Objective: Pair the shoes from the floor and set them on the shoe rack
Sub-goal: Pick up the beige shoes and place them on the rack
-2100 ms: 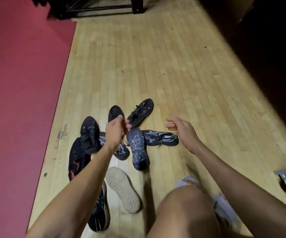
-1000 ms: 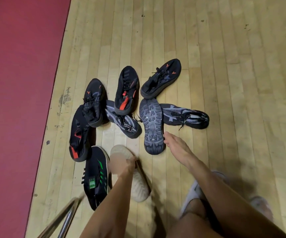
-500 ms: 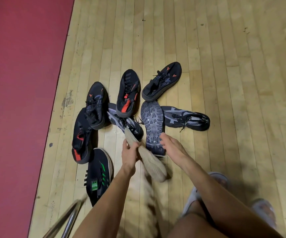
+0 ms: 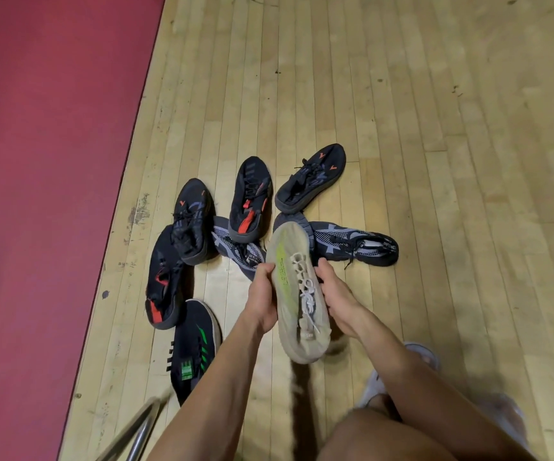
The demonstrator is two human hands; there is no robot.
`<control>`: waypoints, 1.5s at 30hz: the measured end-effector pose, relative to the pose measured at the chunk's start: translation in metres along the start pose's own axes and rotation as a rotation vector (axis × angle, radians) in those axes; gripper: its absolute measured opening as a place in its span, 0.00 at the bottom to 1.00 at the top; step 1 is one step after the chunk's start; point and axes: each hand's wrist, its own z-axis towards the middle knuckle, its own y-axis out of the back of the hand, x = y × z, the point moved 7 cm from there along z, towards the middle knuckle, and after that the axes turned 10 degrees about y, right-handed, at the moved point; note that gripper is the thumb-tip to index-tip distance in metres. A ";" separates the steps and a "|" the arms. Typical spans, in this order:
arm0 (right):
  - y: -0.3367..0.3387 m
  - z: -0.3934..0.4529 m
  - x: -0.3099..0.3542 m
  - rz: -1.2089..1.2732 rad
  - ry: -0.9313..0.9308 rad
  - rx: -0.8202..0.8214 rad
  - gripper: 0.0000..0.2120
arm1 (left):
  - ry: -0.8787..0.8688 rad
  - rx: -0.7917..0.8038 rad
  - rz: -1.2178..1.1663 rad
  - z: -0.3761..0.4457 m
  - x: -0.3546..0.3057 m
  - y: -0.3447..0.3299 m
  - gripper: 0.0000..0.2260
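We hold a beige knit trainer with white laces and a yellow-green side stripe (image 4: 297, 287) low in the centre of the frame, lifted clear of the pale wooden plank floor (image 4: 402, 128), laces up and toe pointing away from us. Our left hand (image 4: 262, 296) curls its fingers round the shoe's left flank near the midfoot, and our right hand (image 4: 333, 294) cups the opposite flank, fingers wrapped under the sole. We judge the shoe light and soft in the upper, so it will flex if squeezed at the toe; the firmer sole edge at midfoot or the heel collar looks the better hold, and the loose laces could snag. Its mate is not visible among the pile just above our hands: a grey-patterned knit shoe (image 4: 355, 242) to the right carries white lettering on its heel, too blurred to read surely, and a black trainer with green stripes (image 4: 192, 347) at lower left bears a green label we cannot read. Black shoes with red accents (image 4: 250, 197) lie beyond. The shoe rack is not plainly in view; only a metal bar (image 4: 136, 430) shows at the bottom edge.
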 end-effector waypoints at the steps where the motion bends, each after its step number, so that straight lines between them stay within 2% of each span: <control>1: 0.004 0.000 0.000 0.046 0.013 -0.029 0.33 | -0.009 -0.018 0.025 -0.001 0.000 -0.005 0.22; 5: 0.022 -0.016 0.013 0.224 0.028 -0.110 0.26 | -0.097 0.037 0.121 -0.013 -0.011 -0.046 0.15; 7: 0.036 -0.024 0.022 0.324 0.066 -0.136 0.25 | -0.182 0.108 0.195 -0.022 -0.020 -0.076 0.13; 9: 0.054 -0.035 0.033 0.406 0.100 -0.180 0.25 | -0.242 0.103 0.309 -0.031 -0.024 -0.100 0.12; 10: 0.063 -0.043 0.040 0.439 0.111 -0.199 0.25 | -0.262 0.084 0.380 -0.034 -0.024 -0.111 0.13; 12: 0.084 -0.059 0.053 0.451 0.148 -0.241 0.24 | -0.262 0.100 0.490 -0.041 -0.018 -0.135 0.28; 13: 0.097 -0.067 0.059 0.457 0.166 -0.260 0.24 | -0.263 0.137 0.521 -0.047 -0.015 -0.148 0.31; 17: 0.140 -0.108 0.082 0.466 0.235 -0.351 0.24 | -0.287 0.285 0.623 -0.074 -0.002 -0.198 0.33; 20: 0.162 -0.137 0.088 0.479 0.275 -0.403 0.23 | -0.258 0.372 0.689 -0.093 0.010 -0.229 0.43; 24: 0.178 -0.186 0.094 0.534 0.340 -0.482 0.23 | -0.250 0.452 0.741 -0.122 0.024 -0.268 0.41; 27: 0.189 -0.228 0.098 0.560 0.383 -0.545 0.27 | -0.233 0.517 0.785 -0.142 0.039 -0.295 0.45; 32: 0.222 -0.304 0.099 0.577 0.461 -0.665 0.27 | -0.244 0.632 0.857 -0.190 0.078 -0.338 0.34; 36: 0.248 -0.351 0.094 0.636 0.525 -0.711 0.26 | -0.207 0.698 0.917 -0.217 0.114 -0.374 0.49; 39: 0.275 -0.376 0.082 0.656 0.544 -0.773 0.28 | -0.212 0.725 0.995 -0.224 0.144 -0.402 0.54; 43: 0.314 -0.407 0.049 0.646 0.591 -0.811 0.27 | -0.216 0.768 1.070 -0.249 0.191 -0.429 0.43; 45: 0.330 -0.423 0.026 0.644 0.597 -0.819 0.26 | -0.202 0.781 1.133 -0.253 0.222 -0.437 0.41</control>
